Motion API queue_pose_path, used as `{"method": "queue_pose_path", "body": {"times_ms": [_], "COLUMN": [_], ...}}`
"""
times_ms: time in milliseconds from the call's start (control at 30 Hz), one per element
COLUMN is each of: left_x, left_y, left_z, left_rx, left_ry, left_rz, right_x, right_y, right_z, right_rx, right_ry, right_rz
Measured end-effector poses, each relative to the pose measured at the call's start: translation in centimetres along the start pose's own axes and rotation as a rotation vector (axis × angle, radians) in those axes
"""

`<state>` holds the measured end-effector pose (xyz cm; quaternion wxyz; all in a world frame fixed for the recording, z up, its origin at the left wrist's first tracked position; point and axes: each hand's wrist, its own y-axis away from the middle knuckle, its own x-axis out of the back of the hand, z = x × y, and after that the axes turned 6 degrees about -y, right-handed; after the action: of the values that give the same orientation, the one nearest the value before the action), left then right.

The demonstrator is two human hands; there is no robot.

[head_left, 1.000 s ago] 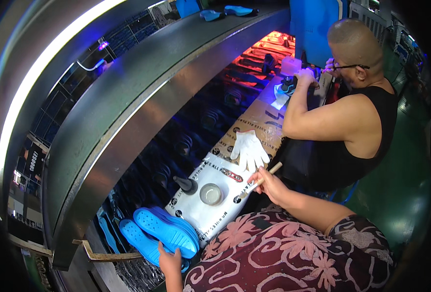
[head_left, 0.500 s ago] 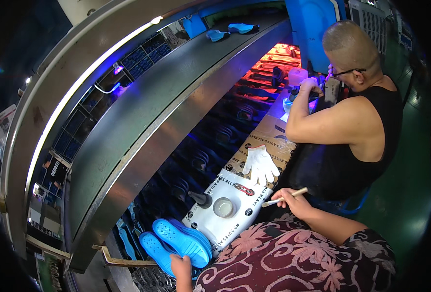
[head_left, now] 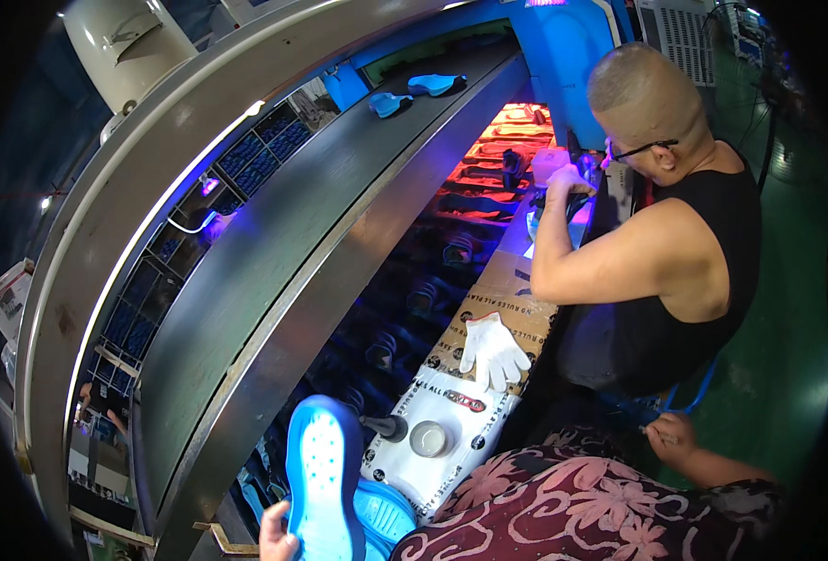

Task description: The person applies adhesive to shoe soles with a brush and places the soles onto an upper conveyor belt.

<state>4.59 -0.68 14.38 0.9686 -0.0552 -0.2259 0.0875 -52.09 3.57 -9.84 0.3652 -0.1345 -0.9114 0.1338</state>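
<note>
The left hand (head_left: pixel 277 540) holds a bright blue moulded foam clog sole (head_left: pixel 324 481) by its lower end, stood on edge with its dotted underside turned to the camera, above a second blue clog (head_left: pixel 381 514) lying at the near end of the white paper-covered counter (head_left: pixel 451 458); only a few fingers show at the picture's bottom, so the grip looks narrow and low on the sole. Held so far down, the tall sole could tip or slip and knock the small grey round tin (head_left: pixel 430 438) or the black cone-shaped stopper (head_left: pixel 386 427) just beside it, or fall toward the dark conveyor slots (head_left: pixel 405 318). The right hand (head_left: pixel 673 435) sits well apart to the right, near the lap of the floral-patterned garment (head_left: pixel 601 505), fingers curled; whether it holds anything I cannot tell. A white cotton glove (head_left: pixel 491 348) lies on the cardboard sheet (head_left: pixel 503 299) further along, near a co-worker in a black sleeveless top (head_left: pixel 685 280). Half a second ago both clogs lay flat together on the counter and the right hand held a thin stick over the white paper; now one sole is raised upright and the right hand has drawn away.
</note>
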Motion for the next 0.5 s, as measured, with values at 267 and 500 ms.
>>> {"method": "queue_pose_path", "body": {"times_ms": [267, 500], "left_x": [-14.9, -31.1], "left_y": [-23.7, -46.9], "left_z": [15.7, 21.4], "left_rx": [-0.217, 0.051], "left_ry": [0.261, 0.439], "left_rz": [-0.421, -0.651], "right_x": [-1.0, 0.0], "right_y": [2.4, 4.2], "right_z": [7.2, 11.4], "right_rx": [-0.097, -0.094], "right_ry": [0.085, 0.414], "right_rz": [-0.017, -0.148]}}
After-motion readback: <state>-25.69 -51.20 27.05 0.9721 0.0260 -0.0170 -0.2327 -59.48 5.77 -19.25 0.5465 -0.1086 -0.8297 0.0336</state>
